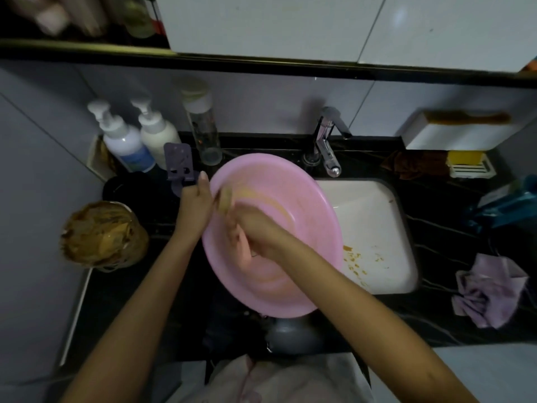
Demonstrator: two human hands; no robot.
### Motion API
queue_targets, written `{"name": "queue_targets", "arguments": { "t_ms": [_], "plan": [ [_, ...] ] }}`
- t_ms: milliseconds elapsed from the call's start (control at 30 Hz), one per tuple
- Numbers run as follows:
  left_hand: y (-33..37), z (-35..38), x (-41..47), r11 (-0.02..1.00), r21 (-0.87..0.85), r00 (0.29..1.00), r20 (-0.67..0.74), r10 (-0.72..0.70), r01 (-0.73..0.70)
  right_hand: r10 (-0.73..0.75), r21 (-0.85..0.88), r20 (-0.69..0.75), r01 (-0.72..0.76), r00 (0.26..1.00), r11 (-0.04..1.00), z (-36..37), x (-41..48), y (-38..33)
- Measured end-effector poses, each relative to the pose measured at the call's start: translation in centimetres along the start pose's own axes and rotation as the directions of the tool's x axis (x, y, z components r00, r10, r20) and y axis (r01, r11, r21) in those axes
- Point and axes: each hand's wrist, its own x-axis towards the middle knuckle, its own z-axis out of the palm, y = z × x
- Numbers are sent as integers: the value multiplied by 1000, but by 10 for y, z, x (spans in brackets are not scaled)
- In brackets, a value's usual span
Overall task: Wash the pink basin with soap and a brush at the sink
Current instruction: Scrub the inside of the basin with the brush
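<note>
The pink basin [302,216] stands tilted over the left edge of the white sink [374,228], its inside facing me. My left hand [196,203] grips the basin's left rim. My right hand [250,232] is inside the basin and holds a small yellowish brush [225,199], blurred by motion, against the upper left wall. A yellowish smear curves across the basin's inner wall. The chrome tap [327,141] stands behind the sink.
Two white pump bottles [125,138], a clear bottle [203,132] and a purple holder [178,167] stand at the back left. A brownish jar [101,234] sits left. A yellow soap bar [465,158], brown cloth [412,164] and lilac cloth [491,289] lie right. Orange specks dot the sink.
</note>
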Motion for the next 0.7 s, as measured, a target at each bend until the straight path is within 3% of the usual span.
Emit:
{"name": "queue_targets", "arguments": {
  "t_ms": [67, 133, 267, 333, 467, 534, 600, 700],
  "plan": [
    [1, 2, -6, 1000, -12, 1000, 24, 1, 0, 26, 172, -195, 8, 980, 985, -5, 28, -35],
    [2, 7, -12, 1000, -2, 999, 37, 23, -23, 86, 219, -261, -28, 961, 975, -3, 39, -39],
    [-5, 9, -9, 999, 21, 999, 19, 40, -40, 163, -133, 54, -155, 985, 979, 4, -9, -1],
    [-6, 8, -8, 999, 18, 999, 34, 40, -41, 169, -140, 95, -155, 981, 978, 1, -6, 1],
    [-1, 10, -11, 998, -28, 997, 51, 49, -48, 90, 88, -175, -75, 981, 993, -10, 43, -29],
    [1, 11, -10, 999, -43, 999, 29, 32, -31, 100, -94, -169, -116, 981, 989, -7, 48, -21],
    [-1, 10, -5, 998, -57, 1000, -6, 10, -10, 193, -342, 13, -177, 981, 923, -8, 28, 3],
    [-4, 9, -2, 998, -67, 1000, 8, -10, 10, 393, -553, 270, -193, 879, 811, -33, -12, 32]
  ]
}}
